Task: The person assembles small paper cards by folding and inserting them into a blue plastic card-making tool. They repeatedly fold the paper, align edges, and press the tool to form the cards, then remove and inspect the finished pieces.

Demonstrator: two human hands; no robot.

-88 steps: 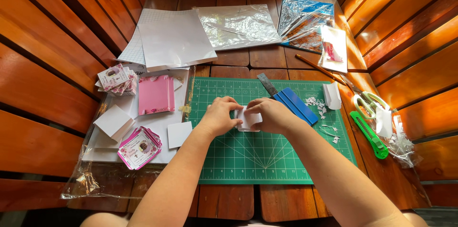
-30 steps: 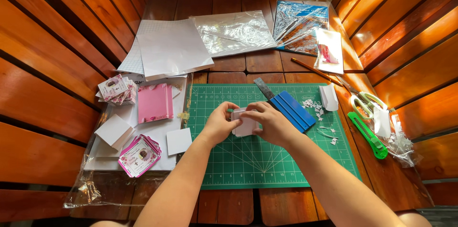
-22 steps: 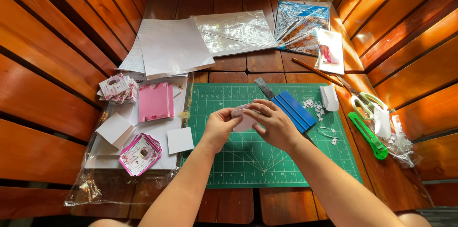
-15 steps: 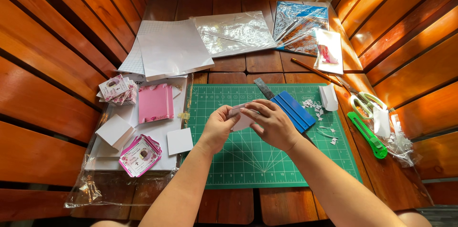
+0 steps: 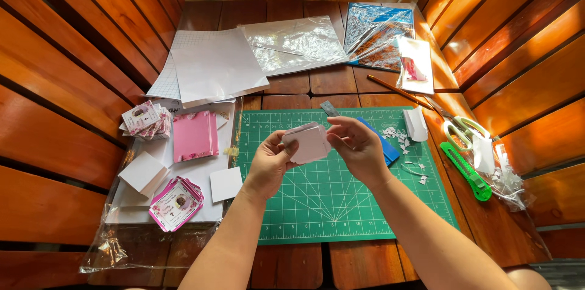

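Both hands hold a small folded white paper piece above the green cutting mat. My left hand grips its left and lower side. My right hand pinches its right edge with thumb and fingers. The paper is lifted off the mat and tilted toward me. A blue ruler-like strip lies on the mat behind my right hand, partly hidden by it.
Left of the mat lie pink cards, printed card stacks, white squares and a plastic sleeve. Behind are white sheets and shiny foil. At right: scissors, a green cutter, a pencil, paper scraps.
Both hands have lifted the paper piece up off the mat and turned it toward me. The view has shifted slightly.
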